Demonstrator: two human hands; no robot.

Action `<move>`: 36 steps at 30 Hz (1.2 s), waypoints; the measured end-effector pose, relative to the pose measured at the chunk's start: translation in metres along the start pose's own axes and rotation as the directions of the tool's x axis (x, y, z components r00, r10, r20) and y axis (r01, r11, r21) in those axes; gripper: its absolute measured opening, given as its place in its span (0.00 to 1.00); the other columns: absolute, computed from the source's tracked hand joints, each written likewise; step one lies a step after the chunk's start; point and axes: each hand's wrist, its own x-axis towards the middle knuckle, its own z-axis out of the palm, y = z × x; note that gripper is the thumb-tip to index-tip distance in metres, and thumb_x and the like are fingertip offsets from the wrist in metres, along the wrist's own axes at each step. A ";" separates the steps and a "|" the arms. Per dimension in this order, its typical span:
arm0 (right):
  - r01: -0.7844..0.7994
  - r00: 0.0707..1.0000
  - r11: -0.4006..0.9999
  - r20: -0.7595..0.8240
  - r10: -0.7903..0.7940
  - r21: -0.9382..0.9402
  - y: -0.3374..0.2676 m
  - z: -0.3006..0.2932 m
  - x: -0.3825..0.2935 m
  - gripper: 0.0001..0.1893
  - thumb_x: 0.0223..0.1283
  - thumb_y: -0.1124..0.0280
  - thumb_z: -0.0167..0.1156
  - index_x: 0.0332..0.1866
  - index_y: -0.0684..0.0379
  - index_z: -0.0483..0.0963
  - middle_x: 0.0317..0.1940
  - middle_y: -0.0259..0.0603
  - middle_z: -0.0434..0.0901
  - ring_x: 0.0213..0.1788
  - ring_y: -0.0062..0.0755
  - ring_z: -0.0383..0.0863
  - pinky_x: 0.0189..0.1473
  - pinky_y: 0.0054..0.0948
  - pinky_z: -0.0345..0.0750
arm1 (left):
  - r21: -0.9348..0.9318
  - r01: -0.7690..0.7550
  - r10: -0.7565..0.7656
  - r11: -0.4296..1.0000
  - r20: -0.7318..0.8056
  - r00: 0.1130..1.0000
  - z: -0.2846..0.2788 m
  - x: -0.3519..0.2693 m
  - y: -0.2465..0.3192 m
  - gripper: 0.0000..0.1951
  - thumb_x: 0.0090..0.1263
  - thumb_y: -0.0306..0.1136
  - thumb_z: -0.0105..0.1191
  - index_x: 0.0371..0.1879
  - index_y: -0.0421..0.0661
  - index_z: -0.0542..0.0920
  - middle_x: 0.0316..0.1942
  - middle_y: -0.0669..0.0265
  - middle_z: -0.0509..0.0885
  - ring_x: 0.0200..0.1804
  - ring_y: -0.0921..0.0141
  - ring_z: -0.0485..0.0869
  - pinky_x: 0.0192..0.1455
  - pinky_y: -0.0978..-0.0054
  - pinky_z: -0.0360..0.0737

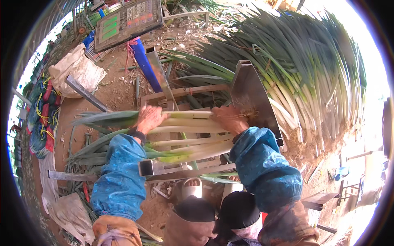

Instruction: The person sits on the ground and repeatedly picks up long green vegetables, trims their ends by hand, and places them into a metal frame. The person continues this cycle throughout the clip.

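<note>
Several leeks (187, 129) lie crosswise in a metal frame before me, green leaves to the left and white stems to the right. My left hand (151, 118) is curled around the farthest leek (189, 114) where its green meets the white. Near the root end of that leek, my right hand (229, 119) grips the white stem, its fingers partly hidden. Pale roots (246, 107) touch the upright metal end plate (258, 92) just beyond the right hand. A nearer leek (197, 152) slants below both hands.
A large heap of leeks (301, 73) lies to the right. At the upper left stands a scale display (127, 23) on a blue post (144, 61). Metal bars (86, 92) jut left; an open-ended square tube (146, 168) is nearby. A white sack (77, 73) sits on the dirt floor.
</note>
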 end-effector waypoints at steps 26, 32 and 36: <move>-0.740 0.591 0.637 -0.242 0.770 0.218 0.198 -0.034 -0.201 0.38 0.48 0.63 0.67 0.65 0.62 0.60 0.61 0.51 0.64 0.61 0.55 0.66 0.58 0.49 0.68 | -0.651 -0.068 -0.123 0.756 -0.243 0.962 -0.023 -0.110 -0.075 0.20 0.70 0.34 0.49 0.58 0.38 0.72 0.48 0.56 0.80 0.51 0.68 0.78 0.56 0.71 0.73; -0.651 0.661 0.700 -0.233 0.713 0.294 0.256 0.022 -0.219 0.16 0.57 0.66 0.57 0.49 0.59 0.68 0.39 0.52 0.79 0.41 0.54 0.79 0.43 0.47 0.74 | -0.761 -0.051 -0.296 0.646 -0.312 0.903 -0.042 -0.177 -0.073 0.17 0.71 0.32 0.50 0.56 0.38 0.74 0.45 0.63 0.80 0.44 0.72 0.80 0.47 0.74 0.76; -0.508 0.642 0.625 -0.223 0.733 0.593 0.255 0.013 -0.223 0.12 0.59 0.62 0.54 0.39 0.62 0.73 0.31 0.52 0.79 0.35 0.51 0.80 0.36 0.45 0.74 | -0.785 -0.078 -0.483 0.615 -0.452 0.750 -0.124 -0.214 0.021 0.15 0.71 0.33 0.49 0.52 0.39 0.76 0.39 0.66 0.80 0.37 0.75 0.78 0.44 0.77 0.74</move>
